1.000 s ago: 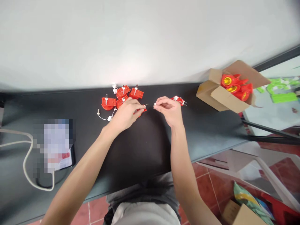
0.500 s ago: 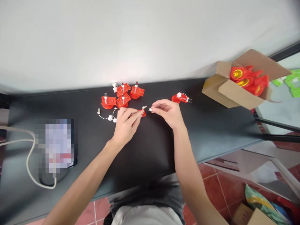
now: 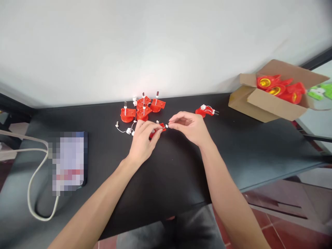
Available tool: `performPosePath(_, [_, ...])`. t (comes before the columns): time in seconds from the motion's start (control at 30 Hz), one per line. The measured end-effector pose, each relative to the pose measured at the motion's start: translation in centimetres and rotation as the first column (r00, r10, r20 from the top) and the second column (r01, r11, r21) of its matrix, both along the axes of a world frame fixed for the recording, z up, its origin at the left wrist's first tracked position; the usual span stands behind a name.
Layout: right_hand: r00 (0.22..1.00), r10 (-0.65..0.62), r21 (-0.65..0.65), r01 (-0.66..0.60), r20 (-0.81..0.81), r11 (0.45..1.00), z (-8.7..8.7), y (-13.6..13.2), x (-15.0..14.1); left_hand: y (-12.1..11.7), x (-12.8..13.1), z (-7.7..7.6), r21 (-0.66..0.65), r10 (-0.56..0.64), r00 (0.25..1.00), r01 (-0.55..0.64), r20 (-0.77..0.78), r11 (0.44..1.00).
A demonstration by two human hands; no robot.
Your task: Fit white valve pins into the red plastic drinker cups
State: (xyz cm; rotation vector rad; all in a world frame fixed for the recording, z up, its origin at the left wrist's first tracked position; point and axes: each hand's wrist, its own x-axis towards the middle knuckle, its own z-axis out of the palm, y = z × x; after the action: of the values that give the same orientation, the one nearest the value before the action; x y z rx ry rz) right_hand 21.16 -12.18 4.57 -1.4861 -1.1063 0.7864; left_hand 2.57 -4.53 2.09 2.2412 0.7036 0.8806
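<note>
My left hand (image 3: 144, 138) is closed around a small red plastic shell (image 3: 163, 127), gripping it between thumb and fingers just above the black table. Most of the shell is hidden by the fingers. My right hand (image 3: 189, 126) pinches a small metal prong with a white plastic collar (image 3: 166, 126), held at the right edge of the shell. Whether the two touch is too small to tell. A second white-collared prong (image 3: 157, 121) shows behind my left fingertips. Left of that hand lies a white wire (image 3: 121, 130) with a prong at one end and a white block (image 3: 129, 130) at the other.
Several red shells with upright metal prongs (image 3: 128, 114) stand near the wall. A red piece with white wires and two prongs (image 3: 204, 110) lies farther right. An open cardboard box (image 3: 249, 103) holds red parts with yellow interiors. At left are a blurred-out device (image 3: 68, 160) and a pale cable (image 3: 31, 186).
My right hand has brought the white-collared prong leftward, up to the red shell in my left hand. The shell has turned slightly, and the whole view has shifted.
</note>
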Motion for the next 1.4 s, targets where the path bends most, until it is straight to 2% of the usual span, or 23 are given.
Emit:
performPosePath(0.23, [1.000, 0.031, 0.000, -0.031, 0.002, 1.000, -0.17, 0.17, -0.24, 0.02, -0.09, -0.11, -0.009, -0.003, 0.999, 0.004, 0.041, 1.000])
performPosePath(0.43, [1.000, -0.018, -0.010, 0.018, -0.020, 1.000, -0.37, 0.22, -0.17, 0.13, -0.23, -0.15, -0.038, -0.011, 0.999, 0.012, 0.036, 0.999])
performPosePath(0.6, [1.000, 0.000, -0.019, 0.000, -0.021, 1.000, -0.42, 0.22, -0.21, 0.20, -0.28, -0.20, -0.065, -0.018, 0.999, 0.021, 0.047, 0.998])
performPosePath(0.9, [1.000, -0.009, 0.033, 0.008, 0.020, 0.999, -0.28, 0.22, -0.26, 0.18, 0.05, -0.02, -0.110, -0.008, 1.000, 0.011, 0.027, 0.994])
performPosePath(1.4, [1.000, -0.021, 0.057, 0.022, -0.013, 0.998, -0.86, 0.36, -0.01, 0.19, 0.22, -0.12, -0.159, -0.004, 0.999, 0.010, 0.041, 0.987])
